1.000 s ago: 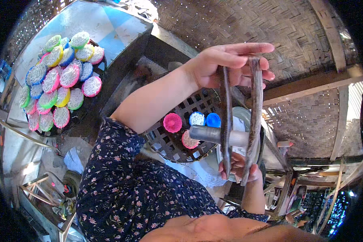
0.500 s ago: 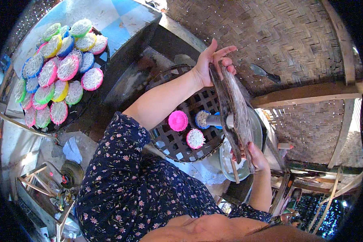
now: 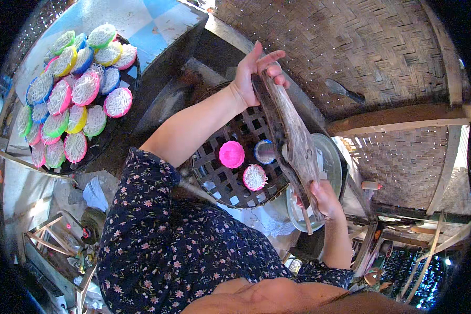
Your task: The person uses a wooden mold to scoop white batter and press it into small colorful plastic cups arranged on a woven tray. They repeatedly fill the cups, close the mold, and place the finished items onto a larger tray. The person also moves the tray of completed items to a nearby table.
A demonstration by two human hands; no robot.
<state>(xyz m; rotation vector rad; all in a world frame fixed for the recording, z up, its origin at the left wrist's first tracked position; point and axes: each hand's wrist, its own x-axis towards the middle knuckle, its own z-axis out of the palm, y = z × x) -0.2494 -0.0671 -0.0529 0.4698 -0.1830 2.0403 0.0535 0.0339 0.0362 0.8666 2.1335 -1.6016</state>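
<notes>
A long wooden press (image 3: 298,138) made of two weathered beams slants across the middle, held by both my hands. My left hand (image 3: 254,73) grips the beams' far end, with the thumb and a finger stretched out beyond the wood. At the near end, my right hand (image 3: 324,200) is closed round the beams. From the press a grey cylinder (image 3: 268,152) reaches over a blue-rimmed cup, mostly hiding it. Beside it on a round woven tray (image 3: 204,170) sit a bare pink cup (image 3: 231,154) and a pink cup with white strands (image 3: 254,178).
Many colourful cups of white strands (image 3: 60,97) are heaped on a dark round tray at the left. A metal basin (image 3: 334,157) with a stick in it stands right of the press. A knife-like tool (image 3: 344,91) rests by the woven wall (image 3: 371,47).
Both hands have shifted the press to the left, its far end also moving farther away. The cylinder now covers more of the blue-rimmed cup. The cups on the tray have barely moved.
</notes>
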